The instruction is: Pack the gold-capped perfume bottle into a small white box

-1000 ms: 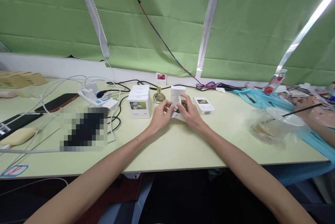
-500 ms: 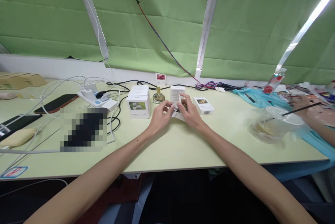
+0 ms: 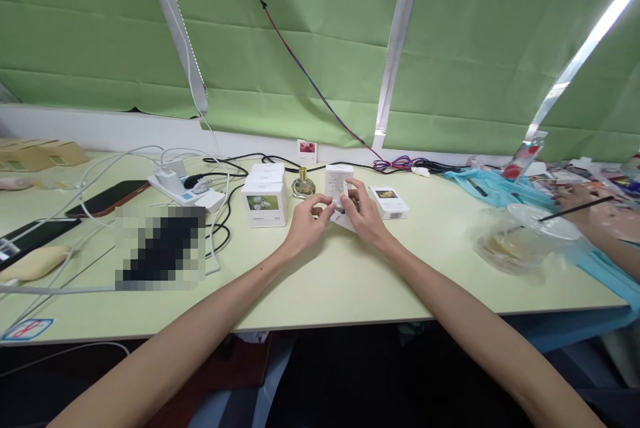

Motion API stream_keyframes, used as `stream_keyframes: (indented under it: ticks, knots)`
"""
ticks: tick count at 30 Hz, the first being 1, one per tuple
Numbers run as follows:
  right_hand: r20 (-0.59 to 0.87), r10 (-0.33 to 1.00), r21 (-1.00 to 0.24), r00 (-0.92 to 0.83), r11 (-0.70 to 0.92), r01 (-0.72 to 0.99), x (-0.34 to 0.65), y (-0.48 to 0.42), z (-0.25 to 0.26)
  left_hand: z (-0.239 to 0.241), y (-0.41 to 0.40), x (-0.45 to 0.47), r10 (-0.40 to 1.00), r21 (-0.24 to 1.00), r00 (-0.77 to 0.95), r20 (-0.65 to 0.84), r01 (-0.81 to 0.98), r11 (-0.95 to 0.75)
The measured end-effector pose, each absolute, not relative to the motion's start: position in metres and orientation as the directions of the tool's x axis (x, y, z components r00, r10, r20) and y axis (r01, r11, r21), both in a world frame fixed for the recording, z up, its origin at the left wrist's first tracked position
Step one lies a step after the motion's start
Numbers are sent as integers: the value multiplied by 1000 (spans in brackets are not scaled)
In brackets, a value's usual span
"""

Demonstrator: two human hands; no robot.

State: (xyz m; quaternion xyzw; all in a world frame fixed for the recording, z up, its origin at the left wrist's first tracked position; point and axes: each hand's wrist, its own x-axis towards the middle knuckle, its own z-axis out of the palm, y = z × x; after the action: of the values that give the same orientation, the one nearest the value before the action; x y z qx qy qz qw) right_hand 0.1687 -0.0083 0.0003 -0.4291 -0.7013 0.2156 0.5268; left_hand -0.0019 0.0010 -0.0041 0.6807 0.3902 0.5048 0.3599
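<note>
In the middle of the head view, my left hand [image 3: 309, 223] and my right hand [image 3: 365, 216] come close together over the table. My right fingers are closed around a small white card-like piece [image 3: 343, 219], part of which shows below the thumb. Thumb and forefinger of my left hand pinch at its left side; what lies between them is too small to make out. Right behind the hands stands a white box with printed text [image 3: 338, 178]. A round glass bottle with a gold cap [image 3: 303, 185] is just beyond my left hand.
White boxes with a flower picture [image 3: 264, 205] stand left of my hands; another white box [image 3: 389, 202] lies to the right. Power strip [image 3: 185, 189], cables and phones fill the left side. A lidded plastic cup with a straw [image 3: 525, 235] and a co-worker's hand [image 3: 573, 198] are at right.
My left fingertips have drawn slightly apart from my right thumb, and the right fingers have shifted a little around the white piece. The other things lie as before.
</note>
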Motion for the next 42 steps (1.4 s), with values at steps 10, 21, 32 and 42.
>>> stream_keyframes:
  ticks: [10,21,32,42]
  knots:
    - [552,829,-755,-91,543,369,170,-7,-1,-2,1,-1,902,894,170,398,150,-423]
    - [555,828,-754,-83,543,371,171,-9,0,-4,2,1,911,905,114,396,120,-408]
    - [571,816,-741,-94,561,369,172,-7,-3,-2,2,4,929,936,126,347,21,-353]
    - [566,813,-726,-136,570,386,172,-7,-3,-2,2,2,942,952,155,297,32,-306]
